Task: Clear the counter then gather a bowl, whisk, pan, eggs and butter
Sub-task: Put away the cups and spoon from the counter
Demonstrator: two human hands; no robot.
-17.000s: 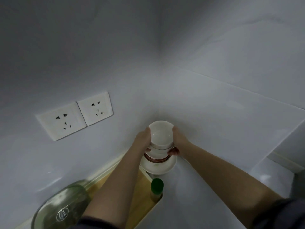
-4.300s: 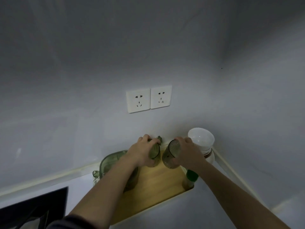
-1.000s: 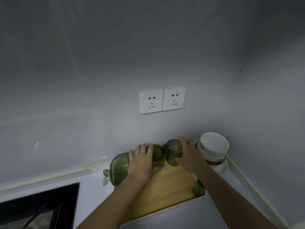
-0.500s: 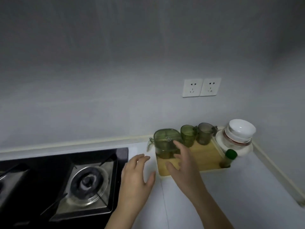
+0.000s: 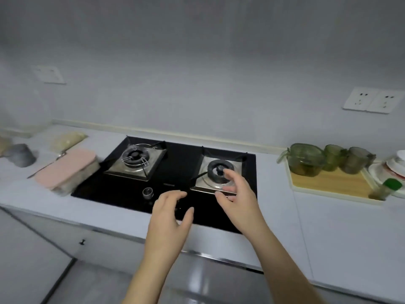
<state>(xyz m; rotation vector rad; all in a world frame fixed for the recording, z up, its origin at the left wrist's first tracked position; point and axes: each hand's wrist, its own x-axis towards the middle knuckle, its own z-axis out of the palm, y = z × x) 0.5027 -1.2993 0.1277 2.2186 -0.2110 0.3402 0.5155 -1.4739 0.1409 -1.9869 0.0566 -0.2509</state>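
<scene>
Both left hand (image 5: 168, 218) and right hand (image 5: 238, 200) hover empty, fingers (image 5: 232, 175) loosely spread; stacked bowls (image 5: 398, 166) are cropped at the edge.

head-worn view, down over counter (image 5: 274, 189)

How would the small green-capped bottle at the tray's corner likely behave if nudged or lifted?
The green-capped bottle stands upright and slim, so a sideways nudge would probably tip it. Its round-looking body could then roll. It looks small, so it is likely light to lift.
</scene>
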